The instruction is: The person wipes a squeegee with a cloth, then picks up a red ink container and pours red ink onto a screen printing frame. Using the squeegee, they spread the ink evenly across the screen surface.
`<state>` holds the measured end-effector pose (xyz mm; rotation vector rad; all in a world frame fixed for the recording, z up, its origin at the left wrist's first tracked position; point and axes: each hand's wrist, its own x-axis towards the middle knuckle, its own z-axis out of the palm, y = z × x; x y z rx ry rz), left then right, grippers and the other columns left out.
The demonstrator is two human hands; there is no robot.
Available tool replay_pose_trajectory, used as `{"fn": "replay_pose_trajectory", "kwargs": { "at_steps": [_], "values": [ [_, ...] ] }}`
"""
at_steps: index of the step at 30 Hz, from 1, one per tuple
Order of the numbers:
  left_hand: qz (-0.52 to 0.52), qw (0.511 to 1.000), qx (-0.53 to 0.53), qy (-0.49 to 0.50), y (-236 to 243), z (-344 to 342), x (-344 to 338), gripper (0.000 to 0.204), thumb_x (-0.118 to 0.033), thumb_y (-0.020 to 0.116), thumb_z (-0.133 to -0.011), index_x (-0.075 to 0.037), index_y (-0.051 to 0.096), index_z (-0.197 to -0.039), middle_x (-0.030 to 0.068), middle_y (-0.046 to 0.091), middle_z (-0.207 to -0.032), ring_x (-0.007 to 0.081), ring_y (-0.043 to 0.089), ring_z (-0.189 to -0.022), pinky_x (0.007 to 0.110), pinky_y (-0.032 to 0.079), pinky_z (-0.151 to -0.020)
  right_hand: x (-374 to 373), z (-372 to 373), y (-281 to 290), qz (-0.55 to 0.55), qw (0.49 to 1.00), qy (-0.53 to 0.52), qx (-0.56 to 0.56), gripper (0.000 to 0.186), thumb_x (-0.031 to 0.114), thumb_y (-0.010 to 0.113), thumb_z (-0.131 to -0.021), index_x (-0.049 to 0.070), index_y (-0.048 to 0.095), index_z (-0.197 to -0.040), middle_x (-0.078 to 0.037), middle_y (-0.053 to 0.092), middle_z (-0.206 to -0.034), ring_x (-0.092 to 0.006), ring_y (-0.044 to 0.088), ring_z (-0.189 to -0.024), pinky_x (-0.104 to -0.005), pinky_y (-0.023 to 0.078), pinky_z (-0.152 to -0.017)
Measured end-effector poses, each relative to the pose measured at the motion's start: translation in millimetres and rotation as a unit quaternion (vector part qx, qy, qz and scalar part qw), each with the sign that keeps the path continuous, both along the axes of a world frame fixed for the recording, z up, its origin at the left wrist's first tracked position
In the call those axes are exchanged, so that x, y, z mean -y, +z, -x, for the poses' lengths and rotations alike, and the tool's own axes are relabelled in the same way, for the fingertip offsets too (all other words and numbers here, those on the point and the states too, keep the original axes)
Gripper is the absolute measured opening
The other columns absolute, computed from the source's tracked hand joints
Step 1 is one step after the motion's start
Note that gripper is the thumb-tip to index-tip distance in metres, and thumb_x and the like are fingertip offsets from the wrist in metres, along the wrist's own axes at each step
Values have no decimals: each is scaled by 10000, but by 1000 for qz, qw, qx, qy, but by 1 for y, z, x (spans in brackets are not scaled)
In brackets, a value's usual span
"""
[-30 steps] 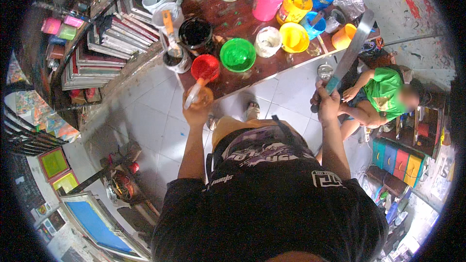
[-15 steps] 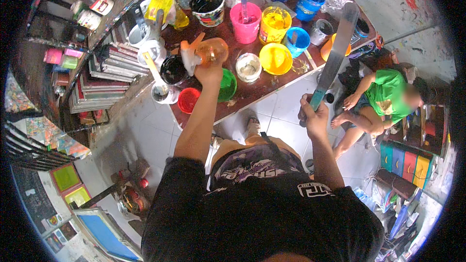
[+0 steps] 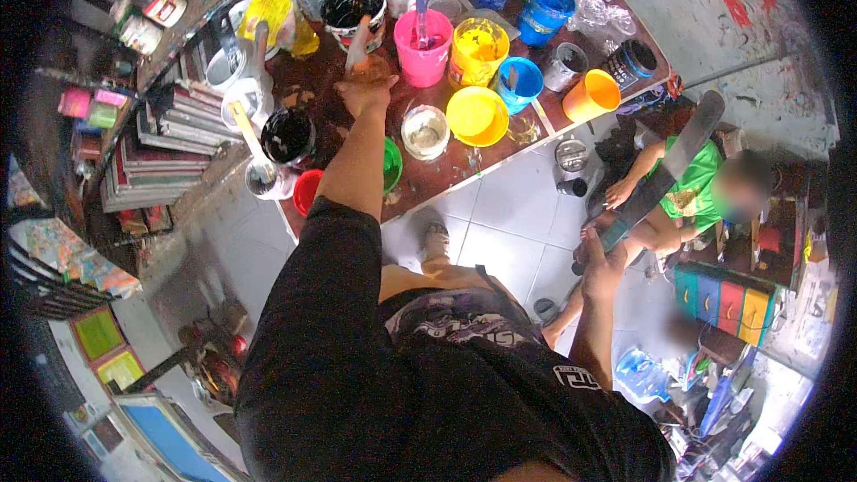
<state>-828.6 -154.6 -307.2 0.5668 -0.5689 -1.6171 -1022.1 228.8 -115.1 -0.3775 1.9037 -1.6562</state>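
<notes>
My left hand (image 3: 364, 96) reaches over the table with its fingers spread, right at the near side of an orange spray bottle (image 3: 368, 68); I cannot tell whether it still touches the bottle. Off to the right, my right hand (image 3: 600, 254) is closed round the green handle of a long, flat metal spatula (image 3: 671, 161), its blade slanting up and away. Close to the left hand stand a tub of black paint (image 3: 287, 136), a green tub (image 3: 393, 166), a red tub (image 3: 307, 191) and a tub of whitish paint (image 3: 426, 132).
Pink (image 3: 422, 55), yellow (image 3: 479, 116), blue (image 3: 520, 86) and orange (image 3: 591, 95) paint containers crowd the dark table (image 3: 437, 189). A person in a green shirt (image 3: 694, 186) sits on the floor at right, beyond the spatula. Stacked frames (image 3: 153, 165) stand at left.
The spray bottle has gone from being gripped in my left hand to standing farther back, the fingers now spread. My right hand has lowered and swung the spatula outward to the right.
</notes>
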Motion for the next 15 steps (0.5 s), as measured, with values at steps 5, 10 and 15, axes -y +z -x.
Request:
{"fn": "replay_pose_trajectory", "kwargs": {
  "at_steps": [5, 10, 15],
  "values": [
    [118, 692, 626, 338, 41, -4, -67, 656, -175, 699, -725, 68, 358, -1230, 236, 504, -1126, 382, 471, -1097, 400, 328, -974, 24, -14, -11, 27, 995, 92, -3, 177, 86, 602, -833, 14, 537, -982, -7, 509, -626, -58, 453, -456, -193, 293, -351],
    [159, 749, 629, 137, 94, -82, -230, 683, -171, 727, -687, 31, 369, -1232, 212, 466, -1154, 343, 471, -1071, 410, 375, -926, 55, -36, -8, 14, 986, 159, 38, 192, 136, 643, -814, 56, 548, -960, 28, 494, -620, -49, 430, -445, -194, 305, -362],
    [-29, 688, 681, 249, 30, -170, -273, 823, -215, 788, -617, 7, 336, -1267, 193, 480, -1139, 332, 481, -1072, 395, 389, -919, 74, -48, -5, -27, 967, 253, -6, 164, 134, 632, -821, 69, 548, -946, 34, 485, -605, -48, 422, -442, -191, 297, -365]
  ]
}}
